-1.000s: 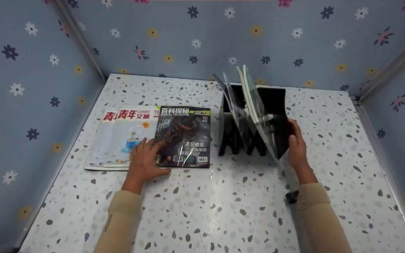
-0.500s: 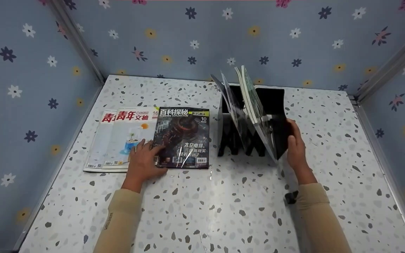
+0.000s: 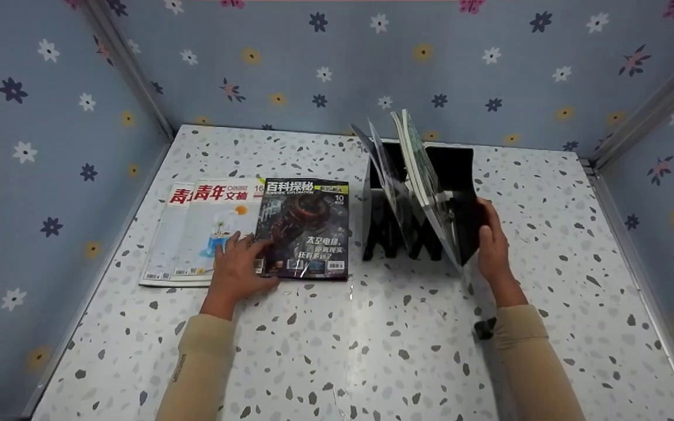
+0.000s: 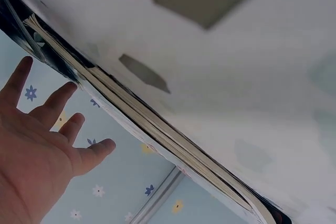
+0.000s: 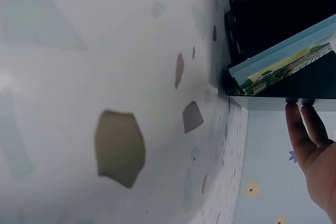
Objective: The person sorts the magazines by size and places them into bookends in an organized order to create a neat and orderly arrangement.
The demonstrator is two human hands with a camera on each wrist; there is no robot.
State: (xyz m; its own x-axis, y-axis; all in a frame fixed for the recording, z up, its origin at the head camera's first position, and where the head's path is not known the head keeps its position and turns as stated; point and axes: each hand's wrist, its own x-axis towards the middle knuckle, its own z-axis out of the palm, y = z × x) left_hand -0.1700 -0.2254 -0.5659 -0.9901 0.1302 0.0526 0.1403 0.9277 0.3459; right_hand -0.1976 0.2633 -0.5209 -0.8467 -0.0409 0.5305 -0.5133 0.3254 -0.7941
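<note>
Left hand (image 3: pixel 237 269) flat, fingers spread, resting on lower left corner of dark magazine (image 3: pixel 306 227), left of frame centre; nothing gripped. Right hand (image 3: pixel 494 244) right of centre, fingers straight against right side of black file rack (image 3: pixel 460 199); no curl visible. Dark magazine lying flat on speckled table (image 3: pixel 372 351), overlapping two pale magazines (image 3: pixel 199 228) to its left. Rack just right of dark magazine, holding several tilted magazines (image 3: pixel 416 169).

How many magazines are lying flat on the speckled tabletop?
3: a dark-covered science magazine under the left hand, a pale red-titled magazine beside it, and another red-titled one mostly covered beneath. More could be hidden underneath.
</note>
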